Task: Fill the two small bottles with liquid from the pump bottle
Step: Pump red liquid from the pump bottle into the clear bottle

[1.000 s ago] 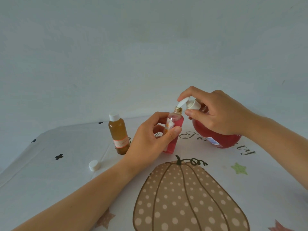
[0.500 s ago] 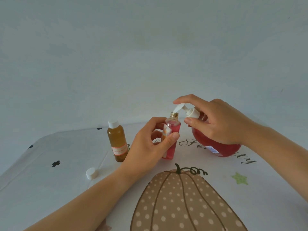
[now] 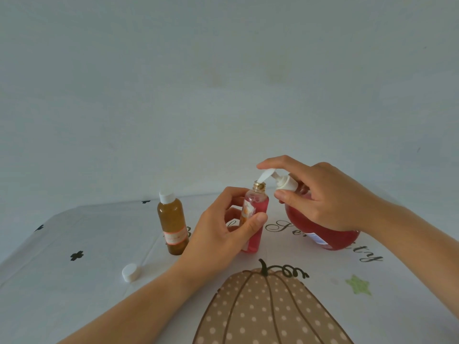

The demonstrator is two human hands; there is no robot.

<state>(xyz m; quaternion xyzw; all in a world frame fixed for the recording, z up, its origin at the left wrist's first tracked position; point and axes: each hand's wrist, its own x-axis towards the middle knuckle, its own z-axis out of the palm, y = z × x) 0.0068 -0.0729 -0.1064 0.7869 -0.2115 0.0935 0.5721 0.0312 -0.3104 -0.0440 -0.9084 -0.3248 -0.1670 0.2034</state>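
L hand (image 3: 218, 229) fingers gripping small bottle (image 3: 255, 219) upright, open neck sitting right under spout (image 3: 264, 175) tip. R hand (image 3: 320, 197) fingers wrapping pump bottle (image 3: 323, 227) collar, index resting atop pump.

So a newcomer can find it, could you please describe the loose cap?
Start at the big pumpkin on the tablecloth and look left. In front of the brown bottle lies the cap: small, white, round, the only lid off a bottle.
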